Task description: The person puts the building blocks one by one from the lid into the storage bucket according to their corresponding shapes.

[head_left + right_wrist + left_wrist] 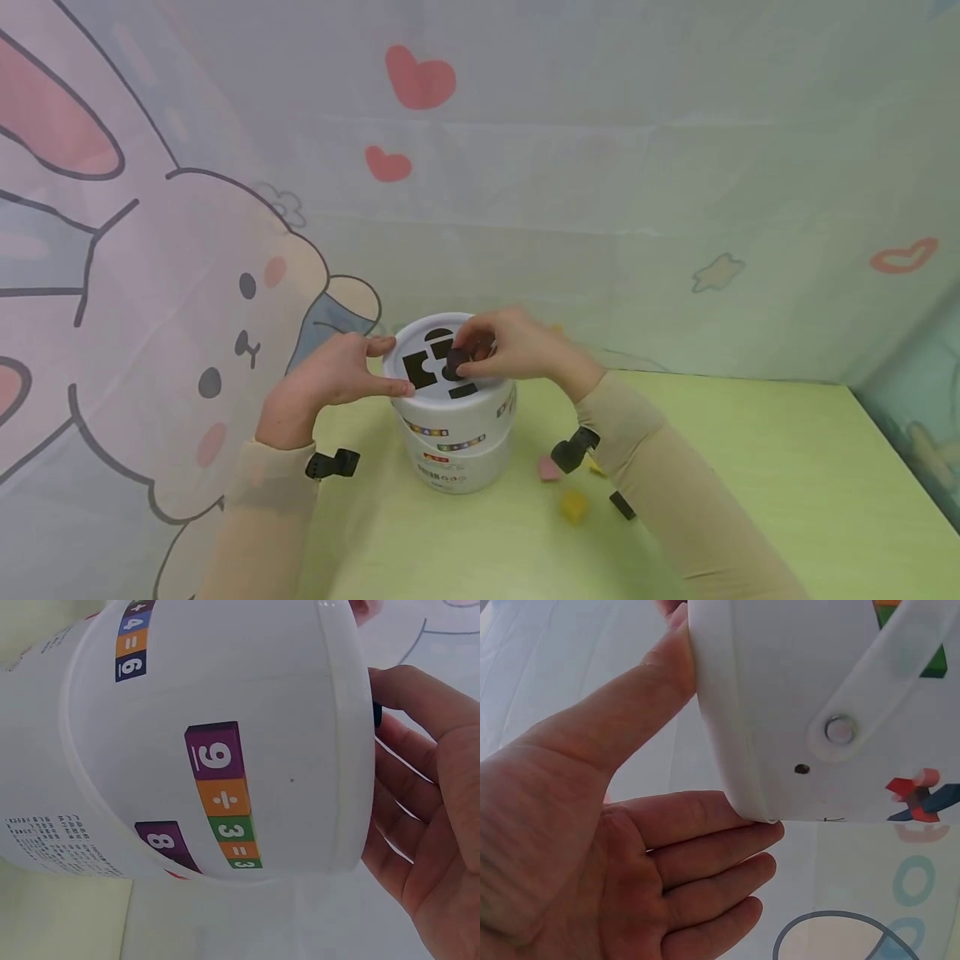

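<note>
A white bucket [457, 450] stands on the table, its lid [401, 346] cut with several dark shaped openings. My left hand [330, 379] is spread at the left side of the lid, thumb and forefinger touching the rim apart from each other. In the left wrist view its fingers [705, 874] are nearly straight, with tips against the rim. Over the right part of the lid, my right hand [517, 342] pinches a small dark block [456, 362]. The right wrist view shows only a sliver of that block close to the lid, the rest hidden by fingers.
On the green table [720, 467], right of the bucket, lie a pink block [549, 468], a yellow block [574, 506] and a dark block [622, 505]. Another yellow piece [597, 467] lies partly behind the right wrist camera. A printed cloth [570, 183] hangs behind the table.
</note>
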